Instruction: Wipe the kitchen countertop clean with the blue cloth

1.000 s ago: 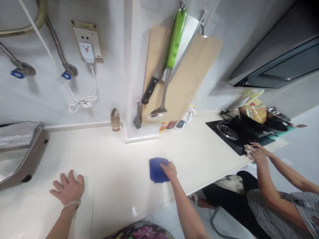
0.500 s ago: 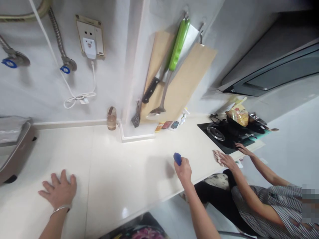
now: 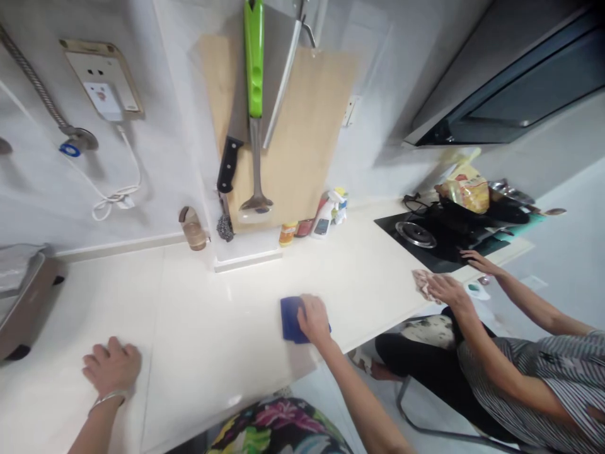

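Observation:
My right hand [image 3: 313,318] presses down on a blue cloth [image 3: 289,318] lying on the cream countertop [image 3: 222,328], its fingers closed over the cloth's right part. Far to the left, my left hand [image 3: 111,367] rests on the same countertop with its fingers curled under, holding nothing; a silver bangle circles its wrist.
A seated person at the right holds a patterned rag [image 3: 422,282] at the counter edge beside a black gas hob [image 3: 435,236] with a pan. Wooden cutting boards [image 3: 302,139], a knife [image 3: 230,157] and a green-handled spatula [image 3: 255,107] hang on the wall. Small bottles [image 3: 326,217] stand below. An appliance [image 3: 23,302] sits far left.
My right hand went right with the cloth bunched up, then came back left and now presses it flat. My left hand's fingers have curled in. The view has shifted.

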The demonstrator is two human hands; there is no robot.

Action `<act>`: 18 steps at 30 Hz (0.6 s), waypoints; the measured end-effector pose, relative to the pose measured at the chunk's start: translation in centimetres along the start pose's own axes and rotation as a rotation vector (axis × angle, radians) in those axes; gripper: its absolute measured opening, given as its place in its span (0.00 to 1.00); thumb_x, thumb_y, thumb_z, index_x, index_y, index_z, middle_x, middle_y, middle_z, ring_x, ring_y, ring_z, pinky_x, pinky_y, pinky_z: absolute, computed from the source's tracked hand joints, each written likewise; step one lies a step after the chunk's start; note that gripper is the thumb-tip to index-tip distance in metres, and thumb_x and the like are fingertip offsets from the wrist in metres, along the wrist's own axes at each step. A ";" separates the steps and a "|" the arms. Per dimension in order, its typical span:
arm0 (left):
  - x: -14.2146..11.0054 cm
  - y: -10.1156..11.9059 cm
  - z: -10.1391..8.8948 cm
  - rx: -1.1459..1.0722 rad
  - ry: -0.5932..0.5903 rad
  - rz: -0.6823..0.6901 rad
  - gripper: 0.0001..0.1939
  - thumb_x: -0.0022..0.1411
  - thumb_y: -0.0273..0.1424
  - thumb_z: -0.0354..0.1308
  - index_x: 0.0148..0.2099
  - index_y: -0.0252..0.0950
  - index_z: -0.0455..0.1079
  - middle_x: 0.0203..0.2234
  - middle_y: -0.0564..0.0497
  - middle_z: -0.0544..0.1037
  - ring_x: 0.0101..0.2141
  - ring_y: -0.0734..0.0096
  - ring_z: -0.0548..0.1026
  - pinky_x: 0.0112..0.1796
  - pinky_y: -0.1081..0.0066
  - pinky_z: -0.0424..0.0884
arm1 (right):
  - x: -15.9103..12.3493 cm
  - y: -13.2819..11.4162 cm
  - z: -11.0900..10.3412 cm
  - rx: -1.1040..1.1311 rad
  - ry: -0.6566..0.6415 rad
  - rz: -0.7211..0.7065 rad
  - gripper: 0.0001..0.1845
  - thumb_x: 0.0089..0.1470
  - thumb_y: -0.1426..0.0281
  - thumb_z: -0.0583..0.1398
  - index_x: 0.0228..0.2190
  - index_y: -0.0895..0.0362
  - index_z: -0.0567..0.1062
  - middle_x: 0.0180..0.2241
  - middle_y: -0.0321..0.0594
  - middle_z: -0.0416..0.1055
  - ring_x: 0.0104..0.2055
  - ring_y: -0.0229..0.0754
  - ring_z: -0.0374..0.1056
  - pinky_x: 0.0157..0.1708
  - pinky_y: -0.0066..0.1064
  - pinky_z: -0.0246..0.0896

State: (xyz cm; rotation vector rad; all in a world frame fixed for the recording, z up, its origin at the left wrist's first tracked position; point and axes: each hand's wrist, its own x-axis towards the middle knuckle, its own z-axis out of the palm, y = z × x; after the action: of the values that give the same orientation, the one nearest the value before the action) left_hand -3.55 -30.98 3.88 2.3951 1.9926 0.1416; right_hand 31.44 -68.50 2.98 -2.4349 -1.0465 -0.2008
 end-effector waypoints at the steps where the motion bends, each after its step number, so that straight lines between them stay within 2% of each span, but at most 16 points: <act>1: -0.3 1.1 -0.3 -0.005 -0.029 0.034 0.29 0.67 0.40 0.39 0.56 0.24 0.68 0.54 0.27 0.70 0.57 0.39 0.64 0.52 0.49 0.63 | 0.4 0.4 0.2 -0.038 0.000 0.011 0.28 0.63 0.64 0.47 0.60 0.61 0.65 0.60 0.51 0.66 0.66 0.57 0.54 0.66 0.60 0.42; 4: -1.6 5.5 -0.9 -0.054 -0.065 0.142 0.30 0.66 0.40 0.39 0.60 0.25 0.65 0.57 0.26 0.65 0.61 0.37 0.59 0.55 0.46 0.60 | 0.0 0.3 1.9 -0.146 -0.051 -0.005 0.33 0.60 0.59 0.52 0.64 0.54 0.59 0.66 0.47 0.57 0.70 0.68 0.41 0.63 0.72 0.32; 7: -3.4 10.4 -0.4 -0.126 -0.065 0.180 0.30 0.65 0.37 0.41 0.64 0.27 0.61 0.62 0.27 0.62 0.64 0.39 0.55 0.58 0.44 0.56 | -1.1 0.0 3.2 -0.164 -0.096 -0.057 0.34 0.60 0.59 0.52 0.65 0.51 0.58 0.69 0.43 0.52 0.71 0.70 0.35 0.63 0.72 0.30; 10: -5.6 14.2 0.9 -0.184 -0.015 0.152 0.32 0.64 0.36 0.42 0.66 0.21 0.58 0.65 0.24 0.57 0.67 0.37 0.51 0.60 0.41 0.52 | -0.1 1.9 3.3 -0.156 -0.105 -0.055 0.33 0.60 0.59 0.52 0.65 0.50 0.58 0.69 0.42 0.52 0.71 0.68 0.35 0.64 0.71 0.30; 13: -7.1 15.7 2.3 -0.212 0.112 0.135 0.33 0.65 0.35 0.41 0.67 0.20 0.55 0.67 0.23 0.54 0.68 0.37 0.46 0.61 0.38 0.50 | 3.1 5.9 2.9 -0.176 -0.079 0.025 0.32 0.60 0.59 0.52 0.64 0.52 0.61 0.68 0.45 0.55 0.71 0.68 0.36 0.63 0.72 0.30; 18: -7.3 15.4 3.3 -0.180 0.210 0.199 0.33 0.67 0.37 0.39 0.67 0.21 0.56 0.67 0.24 0.54 0.69 0.41 0.43 0.63 0.41 0.49 | 9.1 11.5 3.1 -0.219 -0.024 0.126 0.32 0.60 0.58 0.50 0.63 0.55 0.63 0.66 0.48 0.57 0.71 0.68 0.37 0.63 0.74 0.29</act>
State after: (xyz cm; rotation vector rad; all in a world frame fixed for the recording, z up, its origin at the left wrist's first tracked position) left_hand 10.51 -40.84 1.40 2.5439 1.7201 0.5729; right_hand 45.85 -68.01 -1.17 -2.6953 -0.9195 -0.2567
